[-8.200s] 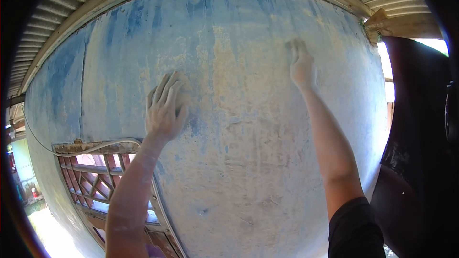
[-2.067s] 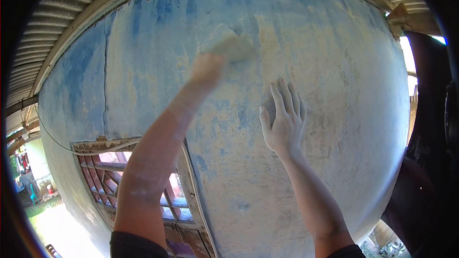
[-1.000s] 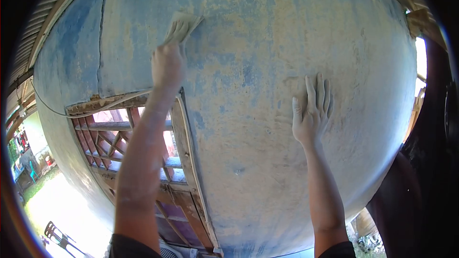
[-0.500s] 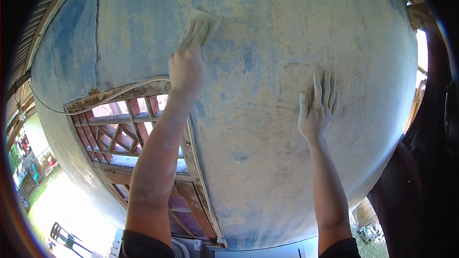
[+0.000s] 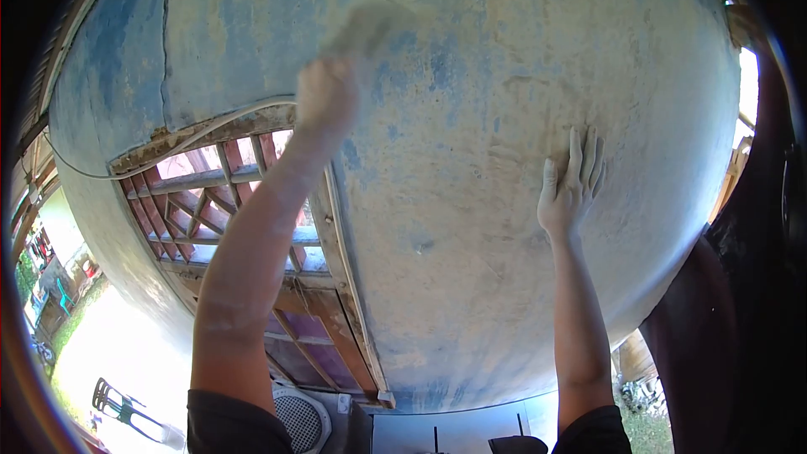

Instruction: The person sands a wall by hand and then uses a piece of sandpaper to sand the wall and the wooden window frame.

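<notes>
My left hand (image 5: 328, 94) is raised high against the blue, patchy painted wall (image 5: 454, 176). It is blurred by motion and grips a folded, dusty grey-beige sheet that looks like sandpaper (image 5: 368, 22), which lies at the wall surface. Pale dust coats the hand and forearm. Lower and to the right, my right hand (image 5: 572, 191) rests flat on the worn beige part of the wall, fingers stretched upward, thumb apart, holding nothing.
Below my left arm is a wooden lattice vent (image 5: 202, 202) above a door frame (image 5: 336, 261). A pale cable (image 5: 210, 139) runs along its top. A speaker (image 5: 301, 420) stands at the bottom, a chair (image 5: 126, 410) lower left. Something dark (image 5: 723, 311) fills the right side.
My left hand and the sandpaper have moved slightly upward and right along the wall. My right hand stays flat on the wall. The view has shifted a little, showing more of the speaker.
</notes>
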`<state>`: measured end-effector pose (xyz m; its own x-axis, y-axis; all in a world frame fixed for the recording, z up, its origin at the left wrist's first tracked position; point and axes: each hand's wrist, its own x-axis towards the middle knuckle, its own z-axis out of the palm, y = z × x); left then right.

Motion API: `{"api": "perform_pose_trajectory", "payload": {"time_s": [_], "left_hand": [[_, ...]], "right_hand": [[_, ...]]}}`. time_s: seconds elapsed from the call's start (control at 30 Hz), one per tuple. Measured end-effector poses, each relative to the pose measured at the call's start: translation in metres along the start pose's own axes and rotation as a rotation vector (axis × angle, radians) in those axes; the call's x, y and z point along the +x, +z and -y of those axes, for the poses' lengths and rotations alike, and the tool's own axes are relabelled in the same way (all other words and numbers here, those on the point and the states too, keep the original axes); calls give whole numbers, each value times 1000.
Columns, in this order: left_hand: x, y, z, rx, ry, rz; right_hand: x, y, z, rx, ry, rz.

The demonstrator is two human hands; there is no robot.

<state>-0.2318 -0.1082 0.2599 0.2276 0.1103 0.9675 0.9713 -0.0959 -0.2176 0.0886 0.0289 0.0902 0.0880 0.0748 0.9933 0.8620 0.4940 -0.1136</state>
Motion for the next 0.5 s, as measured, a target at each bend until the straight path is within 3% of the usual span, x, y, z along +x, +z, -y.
{"api": "perform_pose_trajectory", "payload": {"time_s": [0.03, 0.1, 0.13, 0.2, 0.27, 0.3, 0.33, 0.4, 0.43, 0.5], "left_hand": [[-17, 7, -17, -67, -18, 66], [-51, 42, -29, -86, 391, -130], [-64, 43, -34, -89, 388, -120], [-80, 40, -39, -165, 634, 248], [-58, 38, -13, -162, 692, 137], [-49, 36, 2, -170, 747, 36], [-41, 23, 8, -163, 743, 36], [-26, -8, 7, 72, 177, 13], [-34, 0, 3, 67, 177, 33], [-60, 33, -13, 54, 86, -219]], "right_hand": [[-3, 2, -1, 19, 26, -25], [-13, 5, -1, 38, 55, -42], [-22, 8, 0, 46, 99, -39], [-36, 6, 3, 57, 136, -36], [-57, -4, 8, 130, 116, 163], [-71, -10, 10, 137, 111, 158], [-86, -16, 12, 149, 62, 269], [-108, -23, 15, 162, 23, 398], [-120, -25, 18, 161, 60, 470], [-149, -31, 23, 152, 112, 562]]}}
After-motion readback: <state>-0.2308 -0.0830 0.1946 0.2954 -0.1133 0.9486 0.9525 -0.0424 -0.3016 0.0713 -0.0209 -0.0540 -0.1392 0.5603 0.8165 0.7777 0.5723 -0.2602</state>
